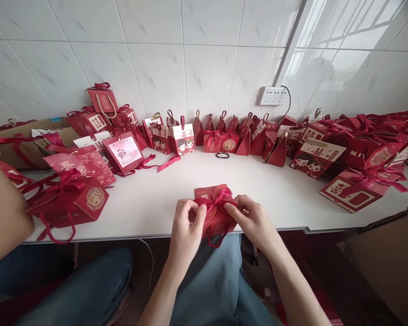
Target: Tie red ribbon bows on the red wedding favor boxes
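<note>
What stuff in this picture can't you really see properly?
Head view:
- The small red paper gift box is partly hidden by the left hand and right hand, which pinch its red ribbon bow.
- Another person's arm is cut off by the left edge.
- The brown cardboard box is cut off by the right edge.
- The small black ring is too small to identify.

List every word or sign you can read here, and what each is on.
"囍": white label of the red bag at back left.
"囍": cartoon-couple box on the right.
"He…", rest hidden: red card box on the left.
Gold print on the held box, under the ribbon: too blurred.
</note>
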`<state>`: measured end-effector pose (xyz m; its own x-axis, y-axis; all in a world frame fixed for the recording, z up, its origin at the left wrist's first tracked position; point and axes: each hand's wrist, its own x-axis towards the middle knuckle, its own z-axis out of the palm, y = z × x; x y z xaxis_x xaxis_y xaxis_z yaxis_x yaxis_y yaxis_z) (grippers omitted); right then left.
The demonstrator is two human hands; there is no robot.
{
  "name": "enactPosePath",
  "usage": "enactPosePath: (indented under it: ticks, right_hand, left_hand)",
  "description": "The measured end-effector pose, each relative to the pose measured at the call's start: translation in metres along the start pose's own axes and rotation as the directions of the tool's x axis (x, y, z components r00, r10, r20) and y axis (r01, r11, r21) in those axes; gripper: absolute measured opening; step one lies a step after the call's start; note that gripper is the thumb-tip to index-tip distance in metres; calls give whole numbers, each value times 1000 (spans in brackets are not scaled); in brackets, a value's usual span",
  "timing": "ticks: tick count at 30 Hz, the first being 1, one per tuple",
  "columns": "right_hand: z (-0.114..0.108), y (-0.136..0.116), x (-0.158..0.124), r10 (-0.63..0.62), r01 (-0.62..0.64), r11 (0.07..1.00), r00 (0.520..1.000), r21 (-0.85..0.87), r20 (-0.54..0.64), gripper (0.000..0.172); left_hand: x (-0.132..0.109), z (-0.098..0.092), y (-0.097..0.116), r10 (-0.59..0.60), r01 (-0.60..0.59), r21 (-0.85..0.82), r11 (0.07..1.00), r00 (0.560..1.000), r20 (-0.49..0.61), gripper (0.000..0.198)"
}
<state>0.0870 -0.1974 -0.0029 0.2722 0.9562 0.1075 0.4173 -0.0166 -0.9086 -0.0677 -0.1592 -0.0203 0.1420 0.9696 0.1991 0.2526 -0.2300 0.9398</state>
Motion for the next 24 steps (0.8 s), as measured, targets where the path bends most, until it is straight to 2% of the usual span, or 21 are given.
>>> enactPosePath:
  ticks: [2, 5, 9, 12, 13, 15, 18, 20, 24]
  right_hand:
    - [-3, 3, -1, 15, -26, 992, 995, 122, 94, 36]
    - [-8, 7, 0, 13, -63, 964, 981, 258, 194, 36]
    - [-12, 7, 4, 15, -93, 940, 972, 328, 233, 39]
    - [-11, 7, 5, 24, -123, 916, 967, 381, 255, 41]
    - [-11, 8, 6, 22, -127, 911, 965, 392, 262, 41]
    - [-11, 8, 5, 17, -131, 909, 960, 397, 279, 41]
    - [-11, 10, 4, 16, -137, 910, 955, 392, 296, 42]
    - [-11, 11, 3, 8, -135, 906, 953, 401, 303, 42]
    - [-10, 13, 4, -5, -136, 904, 945, 406, 328, 43]
  left_hand:
    - [-4, -1, -3, 68, -68, -26, 997, 998, -13, 26]
    - [-2, -8, -7, 130, -123, -84, 989, 988, 82, 26]
    - [16, -24, -11, 110, -97, -78, 992, 974, 198, 24]
    - [35, -37, -17, 31, -40, 22, 999, 948, 318, 38]
    - [41, -40, -19, 22, -38, 37, 999, 934, 357, 37]
    - [52, -46, -22, 57, -70, 18, 997, 915, 399, 29]
    - [64, -51, -24, 122, -115, -42, 992, 893, 434, 28]
    - [70, -51, -23, 121, -95, -79, 992, 879, 462, 28]
    - [83, -41, -22, 44, 68, -184, 981, 839, 542, 29]
